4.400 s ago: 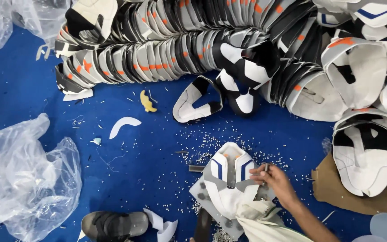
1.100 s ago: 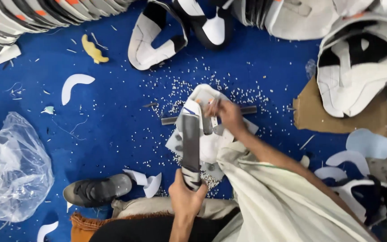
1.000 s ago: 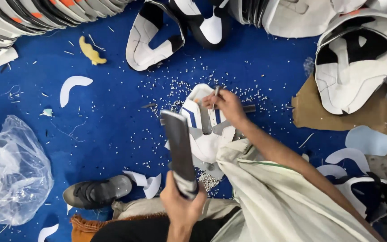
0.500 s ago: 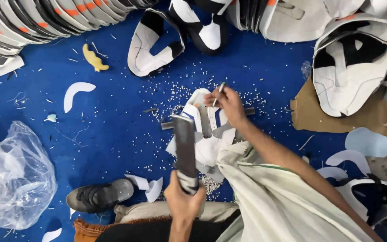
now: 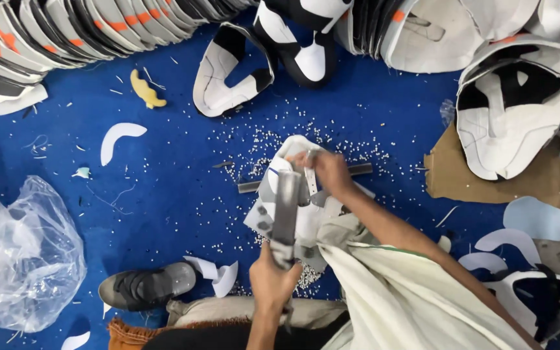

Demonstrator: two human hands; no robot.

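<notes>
Both hands at work on a shoe upper over a blue floor

Left hand [image 5: 273, 282] is closed round the lower end of a flat grey bar [image 5: 286, 210], which stands up and away from the body, its far end over the white and grey shoe upper [image 5: 293, 223] lying on the floor just ahead of the knees. Right hand [image 5: 328, 172] reaches in from the cream sleeve [image 5: 409, 298], fingers pinched shut on a small thin tool at the upper's far edge; what the tool is cannot be told. Under the upper lies a dark metal strip [image 5: 358, 170], its ends showing on either side.

White punched-out bits [image 5: 260, 139] are scattered thickly round the work. Beyond them sit a loose cream and black upper [image 5: 218, 81] and a black and white one [image 5: 306, 39], and a long row of stacked uppers [image 5: 66, 32] with orange marks runs along the top left. More large white uppers [image 5: 513, 110] pile at the top right, one resting on a brown cardboard sheet [image 5: 468, 175]. A yellow scrap [image 5: 145, 91] and a white crescent offcut [image 5: 119, 135] lie to the left, pale blue and white cut pieces [image 5: 536, 220] to the right. A crumpled clear plastic bag [image 5: 24, 253] fills the lower left, with a dark sandal [image 5: 147, 285] beside it.

Everything rests on a blue floor covering [image 5: 163, 194]
</notes>
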